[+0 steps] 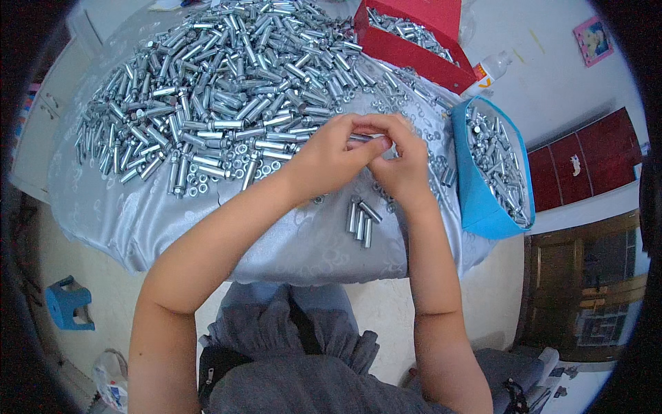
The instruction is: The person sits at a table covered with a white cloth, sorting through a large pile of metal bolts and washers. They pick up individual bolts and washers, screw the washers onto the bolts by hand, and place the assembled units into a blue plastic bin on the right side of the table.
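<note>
My left hand (329, 157) and my right hand (403, 165) meet over the middle of the table, fingers bent and pressed together. Between them shows part of a silvery metal expansion bolt (359, 138); its far end is hidden by my fingers. Both hands are closed around it, the right one at the end that I cannot see. Just below my hands a few finished-looking bolts (363, 222) lie side by side on the cloth. Loose nuts (241, 149) and washers are scattered beyond and beside my wrists.
A large heap of expansion bolts (227, 76) covers the far left of the table, on a shiny silver-grey tablecloth (296, 252). At the right stands a blue bin (476, 200) full of bolts. Behind it are a red box (393, 52) with more bolts and a white bottle (491, 72).
</note>
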### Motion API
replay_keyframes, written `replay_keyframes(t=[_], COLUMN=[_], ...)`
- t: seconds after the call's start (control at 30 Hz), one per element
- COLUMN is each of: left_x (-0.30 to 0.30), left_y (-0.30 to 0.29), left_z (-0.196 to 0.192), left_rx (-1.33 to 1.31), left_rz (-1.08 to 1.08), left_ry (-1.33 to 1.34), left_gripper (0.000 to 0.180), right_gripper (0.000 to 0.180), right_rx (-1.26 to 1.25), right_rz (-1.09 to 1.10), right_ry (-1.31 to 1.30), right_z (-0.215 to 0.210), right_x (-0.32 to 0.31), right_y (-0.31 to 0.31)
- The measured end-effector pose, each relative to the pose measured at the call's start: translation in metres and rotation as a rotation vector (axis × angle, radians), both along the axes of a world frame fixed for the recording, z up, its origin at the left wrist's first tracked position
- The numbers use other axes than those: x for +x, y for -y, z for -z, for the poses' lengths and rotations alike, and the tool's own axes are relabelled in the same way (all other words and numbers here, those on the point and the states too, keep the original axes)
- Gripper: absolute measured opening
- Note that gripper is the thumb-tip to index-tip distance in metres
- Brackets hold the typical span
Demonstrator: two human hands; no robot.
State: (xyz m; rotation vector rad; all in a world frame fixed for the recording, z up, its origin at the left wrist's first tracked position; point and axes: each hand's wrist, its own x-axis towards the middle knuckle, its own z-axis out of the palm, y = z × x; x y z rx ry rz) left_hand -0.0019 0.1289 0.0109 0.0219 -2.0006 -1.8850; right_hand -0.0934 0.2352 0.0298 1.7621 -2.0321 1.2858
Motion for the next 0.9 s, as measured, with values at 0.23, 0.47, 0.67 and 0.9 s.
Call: replay_keyframes(t=[0.23, 0.47, 0.67, 0.9], left_x=[0.0, 0.0, -0.005, -0.003], left_y=[0.008, 0.012, 0.031, 0.035], left_z=[-0.006, -0.01, -0.016, -0.015], left_rx=[-0.009, 0.14, 0.396, 0.635], left_rz=[0.081, 0.107, -0.147, -0.136], left_ry=[0.01, 0.17, 0.216, 0.14], left_gripper=[0.029, 0.021, 0.026, 0.023], right_gripper=[0.037, 0.045, 0.027, 0.013], right_rx=[-0.075, -0.147, -0.351, -0.467], right_rz=[0.004, -0.023, 0.115, 0.372], right_ry=[-0.137, -0.112, 0.207, 0.512], right_z=[0.001, -0.002, -0.014, 0.002], right_x=[0.0, 0.002, -0.014, -0.061], right_y=[-0.004, 0.001, -0.011, -0.02])
